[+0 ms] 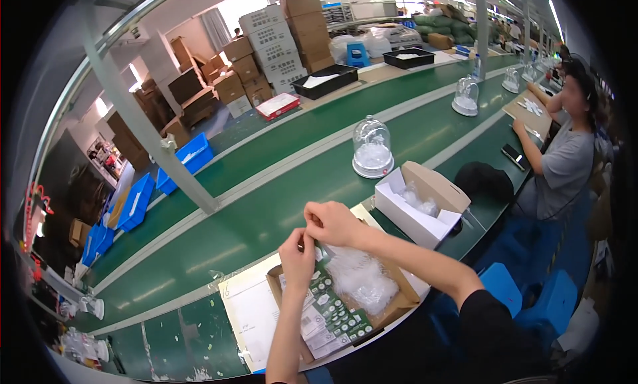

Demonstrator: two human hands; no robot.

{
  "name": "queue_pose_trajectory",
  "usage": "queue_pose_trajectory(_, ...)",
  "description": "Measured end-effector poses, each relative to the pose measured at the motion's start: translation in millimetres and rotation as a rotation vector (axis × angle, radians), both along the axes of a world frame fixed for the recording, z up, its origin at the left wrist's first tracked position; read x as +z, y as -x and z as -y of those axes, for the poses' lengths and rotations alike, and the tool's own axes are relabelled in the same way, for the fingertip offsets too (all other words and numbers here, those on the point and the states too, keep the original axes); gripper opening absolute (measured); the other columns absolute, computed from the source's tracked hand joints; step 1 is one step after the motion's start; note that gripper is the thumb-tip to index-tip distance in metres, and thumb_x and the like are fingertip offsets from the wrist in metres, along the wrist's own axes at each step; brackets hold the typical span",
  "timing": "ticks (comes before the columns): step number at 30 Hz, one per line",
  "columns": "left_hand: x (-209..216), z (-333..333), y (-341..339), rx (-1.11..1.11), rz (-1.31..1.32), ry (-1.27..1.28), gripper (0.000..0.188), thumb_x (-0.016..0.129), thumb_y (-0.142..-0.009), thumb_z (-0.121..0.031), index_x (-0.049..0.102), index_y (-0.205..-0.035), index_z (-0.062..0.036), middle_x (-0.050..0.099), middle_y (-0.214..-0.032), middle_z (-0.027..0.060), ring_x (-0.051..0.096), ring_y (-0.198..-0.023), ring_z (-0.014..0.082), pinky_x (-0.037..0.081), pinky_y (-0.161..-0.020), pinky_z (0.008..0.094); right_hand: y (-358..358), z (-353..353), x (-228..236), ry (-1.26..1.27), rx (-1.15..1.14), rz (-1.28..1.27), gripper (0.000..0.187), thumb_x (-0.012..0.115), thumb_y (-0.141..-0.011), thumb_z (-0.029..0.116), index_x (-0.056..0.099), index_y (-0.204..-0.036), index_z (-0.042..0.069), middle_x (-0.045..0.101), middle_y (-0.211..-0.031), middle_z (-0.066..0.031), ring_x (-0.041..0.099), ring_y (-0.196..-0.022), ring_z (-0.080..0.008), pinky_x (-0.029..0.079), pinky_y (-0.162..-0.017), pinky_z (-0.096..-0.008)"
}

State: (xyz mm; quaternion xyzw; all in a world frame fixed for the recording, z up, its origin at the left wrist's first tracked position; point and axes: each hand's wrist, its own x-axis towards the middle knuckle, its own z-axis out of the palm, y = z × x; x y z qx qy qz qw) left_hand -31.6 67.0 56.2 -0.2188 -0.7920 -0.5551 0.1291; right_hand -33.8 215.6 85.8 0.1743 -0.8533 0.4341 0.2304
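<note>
Brown cardboard forms the shallow tray point(400, 307), resting below your hands on a pale board point(247, 304) over the green bench point(179, 341). Your left hand point(297, 259) and right hand point(334, 224) meet above its far edge, fingers curled in and tips drawn together; whether either pinch holds a small piece, one cannot tell. Reckoned from your fingertips, green-and-white cards point(334, 307) lie in the tray between five and six o'clock, and clear plastic pieces point(364, 281) between four and five, both apart from the tips. A clear dome point(372, 148) stands upright at one o'clock; an open white box point(401, 214) sits between two and three.
</note>
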Motion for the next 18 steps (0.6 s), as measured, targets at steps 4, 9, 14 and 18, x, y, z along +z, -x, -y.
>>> queue_pose_trajectory(4, 24, -23, 8, -0.121, -0.078, 0.178, 0.012, 0.062, -0.084, -0.009, 0.065, -0.091, 0.0016, 0.065, -0.076, 0.0152, 0.064, -0.067, 0.0255, 0.05, -0.062, 0.0337, 6, -43, 4, 0.043, 0.075, 0.127, 0.015, 0.058, -0.076, 0.018, 0.057, -0.08, 0.003, 0.062, -0.065, -0.0146, 0.061, -0.06, -0.033, 0.048, -0.056, -0.0401)
queue_pose_trajectory(9, 37, -39, 29, -0.213, -0.077, 0.323, 0.012, 0.063, -0.083, -0.01, 0.066, -0.091, -0.0003, 0.066, -0.081, 0.0159, 0.065, -0.072, 0.0293, 0.051, -0.065, 0.0349, 11, -72, 3, -0.086, 0.004, 0.093, 0.016, 0.061, -0.076, 0.019, 0.057, -0.079, 0.003, 0.062, -0.066, -0.0142, 0.062, -0.061, -0.0328, 0.048, -0.056, -0.0398)
queue_pose_trajectory(14, 49, -75, 56, -0.25, -0.415, 0.489, 0.011, 0.062, -0.083, -0.014, 0.065, -0.088, -0.0046, 0.063, -0.082, 0.0107, 0.062, -0.077, 0.03, 0.05, -0.063, 0.0375, 24, -117, 5, -0.074, 0.013, 0.077, 0.012, 0.06, -0.076, 0.012, 0.054, -0.078, 0.001, 0.056, -0.058, -0.0117, 0.055, -0.05, -0.0232, 0.042, -0.05, -0.0339)
queue_pose_trajectory(18, 54, -98, 75, -0.283, -0.538, 0.601, 0.008, 0.062, -0.084, -0.015, 0.063, -0.084, -0.0065, 0.061, -0.079, 0.0079, 0.062, -0.075, 0.0269, 0.05, -0.061, 0.0375, 34, -150, 11, -0.057, -0.004, 0.178, 0.011, 0.058, -0.077, 0.011, 0.053, -0.078, 0.001, 0.053, -0.056, -0.0091, 0.049, -0.049, -0.0173, 0.039, -0.049, -0.032)
